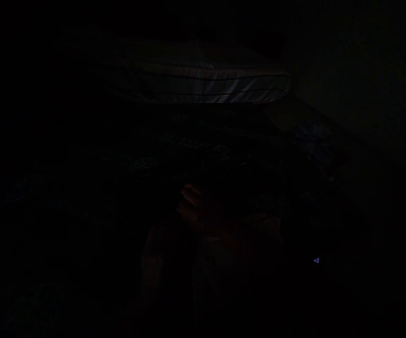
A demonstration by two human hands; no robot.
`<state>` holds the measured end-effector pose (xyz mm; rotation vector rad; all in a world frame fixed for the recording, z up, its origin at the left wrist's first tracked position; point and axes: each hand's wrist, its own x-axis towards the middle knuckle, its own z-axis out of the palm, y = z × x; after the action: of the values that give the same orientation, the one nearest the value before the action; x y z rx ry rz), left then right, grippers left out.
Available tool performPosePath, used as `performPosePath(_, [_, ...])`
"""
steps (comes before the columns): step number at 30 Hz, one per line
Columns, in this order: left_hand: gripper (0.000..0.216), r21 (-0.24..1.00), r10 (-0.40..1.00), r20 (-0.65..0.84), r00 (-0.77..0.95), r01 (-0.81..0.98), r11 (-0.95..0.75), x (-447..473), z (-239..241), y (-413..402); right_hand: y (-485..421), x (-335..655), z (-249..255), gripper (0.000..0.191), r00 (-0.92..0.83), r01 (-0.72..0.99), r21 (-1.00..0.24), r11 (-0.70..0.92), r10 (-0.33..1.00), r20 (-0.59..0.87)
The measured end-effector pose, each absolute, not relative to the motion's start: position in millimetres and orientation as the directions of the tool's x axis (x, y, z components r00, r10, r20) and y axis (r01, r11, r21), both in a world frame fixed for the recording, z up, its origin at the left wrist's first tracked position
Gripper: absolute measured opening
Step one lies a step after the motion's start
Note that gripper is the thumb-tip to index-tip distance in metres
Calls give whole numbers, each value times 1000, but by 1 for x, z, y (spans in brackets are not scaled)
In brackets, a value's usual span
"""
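Observation:
The picture is very dark. Near the middle, my right hand (191,204) shows dimly, its fingers curled and pressed together over a dark patterned cloth (203,136). What lies inside those fingers, if anything, is lost in shadow. Lower and to the left, a faint shape looks like my left hand (153,256); its fingers cannot be made out. Pale circular motifs and lines of print mark the cloth, which spreads out in front of both hands.
Behind the cloth lies a mattress (217,87) with a shiny pale side. A crumpled light cloth (314,138) rests at the right, near a dim wall (365,80). A small bluish glint (316,260) shows at lower right.

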<state>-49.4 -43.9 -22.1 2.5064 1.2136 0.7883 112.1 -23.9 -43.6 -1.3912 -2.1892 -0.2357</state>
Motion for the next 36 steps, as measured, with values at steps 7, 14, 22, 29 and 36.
performPosePath(7, [29,355,745,420,518,662,-661,-52,-28,-47,-28,105,-46,19,-242,893,-146,426,728,641])
performPosePath(14, [31,336,730,458,507,661,-670,-56,-32,-50,-32,104,-41,19,-227,881,-126,457,640,734])
performPosePath(22, [30,341,713,485,506,642,-687,-56,-30,-54,-36,101,-34,21,-186,891,-147,429,642,744])
performPosePath(29, [30,336,704,499,505,637,-694,-58,-28,-56,-26,114,-19,19,-63,888,-298,349,736,674])
performPosePath(36, [30,337,696,512,504,627,-702,-59,-28,-57,29,153,4,20,-94,906,-320,278,868,488])
